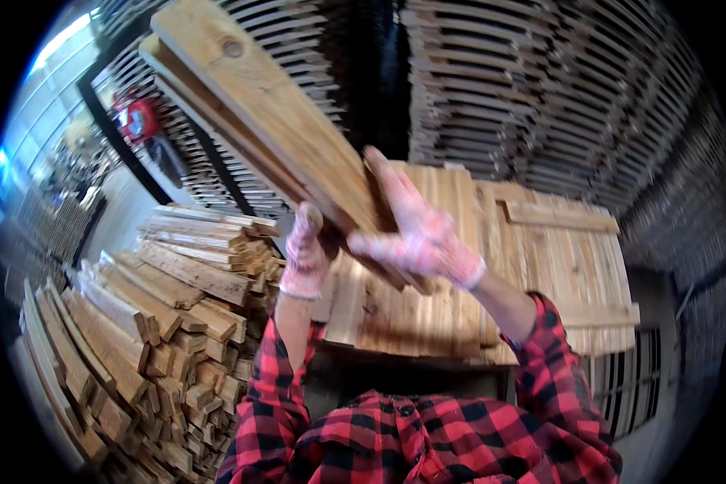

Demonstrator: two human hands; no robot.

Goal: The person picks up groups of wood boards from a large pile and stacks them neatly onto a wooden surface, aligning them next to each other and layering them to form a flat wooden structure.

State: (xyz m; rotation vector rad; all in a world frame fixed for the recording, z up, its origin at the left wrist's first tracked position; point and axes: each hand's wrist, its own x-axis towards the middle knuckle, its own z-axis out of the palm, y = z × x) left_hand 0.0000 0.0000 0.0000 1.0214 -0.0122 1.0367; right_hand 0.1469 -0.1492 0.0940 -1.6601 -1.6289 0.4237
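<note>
A small bundle of wooden boards [274,105] slants from the upper left down to my hands, its lower end over a worktop of planks. The top board is broad and pale with a dark knot; more boards lie beneath it. My left hand [305,254], in a pink-and-white knit glove, is closed on the bundle's left side, thumb up and fingers mostly hidden. My right hand [427,238], gloved alike, lies against the right side near the lower end. Its fingers are stretched out and its thumb is spread across the boards.
Planks lie side by side as a wooden panel [552,258], with crosspieces [561,216] at the right. A heap of loose boards [161,315] stands at the left. Tall stacks of slats [532,97] rise behind. A person in red [141,121] is at the far left.
</note>
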